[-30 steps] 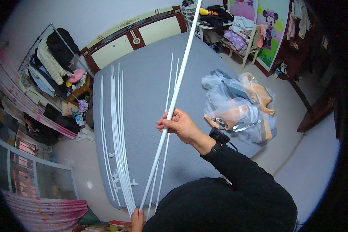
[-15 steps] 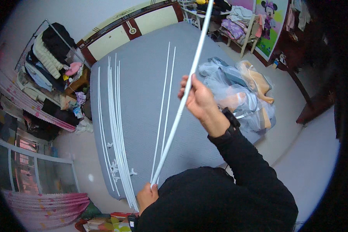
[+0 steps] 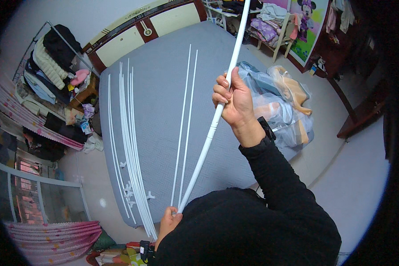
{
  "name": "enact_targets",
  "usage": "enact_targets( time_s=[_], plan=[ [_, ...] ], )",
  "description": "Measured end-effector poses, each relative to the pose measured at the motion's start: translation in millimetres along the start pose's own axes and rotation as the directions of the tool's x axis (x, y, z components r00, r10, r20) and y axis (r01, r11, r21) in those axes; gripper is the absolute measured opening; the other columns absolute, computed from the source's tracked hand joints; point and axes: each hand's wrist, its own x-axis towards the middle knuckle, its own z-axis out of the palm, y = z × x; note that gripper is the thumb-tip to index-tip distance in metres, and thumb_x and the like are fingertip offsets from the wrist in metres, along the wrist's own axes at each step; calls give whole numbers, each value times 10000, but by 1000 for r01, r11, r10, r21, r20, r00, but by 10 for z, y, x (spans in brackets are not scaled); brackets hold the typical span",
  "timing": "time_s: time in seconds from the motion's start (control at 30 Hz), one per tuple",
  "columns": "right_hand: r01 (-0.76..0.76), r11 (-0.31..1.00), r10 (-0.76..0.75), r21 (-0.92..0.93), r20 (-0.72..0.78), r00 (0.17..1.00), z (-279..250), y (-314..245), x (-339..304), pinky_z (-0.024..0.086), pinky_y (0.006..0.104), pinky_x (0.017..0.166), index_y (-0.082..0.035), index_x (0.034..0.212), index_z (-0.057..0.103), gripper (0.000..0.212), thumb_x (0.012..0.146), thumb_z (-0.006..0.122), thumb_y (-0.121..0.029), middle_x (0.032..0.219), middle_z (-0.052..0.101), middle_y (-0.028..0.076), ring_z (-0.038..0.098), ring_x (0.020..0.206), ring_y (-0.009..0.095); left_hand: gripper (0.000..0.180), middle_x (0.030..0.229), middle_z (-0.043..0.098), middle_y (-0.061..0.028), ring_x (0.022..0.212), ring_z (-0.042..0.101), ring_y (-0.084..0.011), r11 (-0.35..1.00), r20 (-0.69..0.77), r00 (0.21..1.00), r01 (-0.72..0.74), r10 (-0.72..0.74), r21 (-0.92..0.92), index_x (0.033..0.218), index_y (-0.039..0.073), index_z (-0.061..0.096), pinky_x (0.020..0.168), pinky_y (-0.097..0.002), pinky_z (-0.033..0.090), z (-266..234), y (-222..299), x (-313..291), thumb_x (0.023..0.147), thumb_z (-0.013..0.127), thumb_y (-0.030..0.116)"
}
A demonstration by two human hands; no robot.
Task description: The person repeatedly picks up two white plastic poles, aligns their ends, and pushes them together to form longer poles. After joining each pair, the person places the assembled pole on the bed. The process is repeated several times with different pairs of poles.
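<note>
A long white pole (image 3: 208,141) slants up across the view, with a joint line partway along it. My right hand (image 3: 236,98) is closed around its upper part, above that joint. Down at the pole's lower end, my left hand (image 3: 170,221) grips it next to my black jacket. Two thin white rods (image 3: 185,119) lie side by side on the grey bed (image 3: 157,88), just left of the pole. Farther left rests a bundle of white rods (image 3: 130,128). Several small white connectors (image 3: 128,190) are scattered near the bundle's lower end.
A heap of clear plastic sheeting and fabric (image 3: 275,104) covers the bed's right side. Left of the bed stands a metal rack with clothes (image 3: 48,62). At the back right is a chair piled with clothes (image 3: 270,29). A pink curtain (image 3: 53,237) hangs lower left.
My right hand has closed its fingers more firmly around the pole. The pole's upper part has shifted slightly to the right, and the whole view has moved a little.
</note>
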Motion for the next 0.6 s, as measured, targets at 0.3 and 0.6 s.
enact_targets(
  time_s=[0.3,0.6],
  plan=[
    [10,1000,-14,-28,-144,989,-84,67,56,355,214,499,-76,946,453,308,1007,347,-359,748,429,11,380,572,97,301,625,484,-58,617,486,-154,949,-32,999,12,-2,314,867,25,514,580,-328,399,-52,17,41,963,444,302],
    [93,992,-106,-80,-184,977,-194,37,163,358,226,517,-79,975,460,262,983,437,-340,800,474,23,392,590,101,222,691,494,-6,621,463,-75,973,-170,985,-71,33,-218,886,33,446,557,-242,383,78,-57,121,836,658,73]
  ],
)
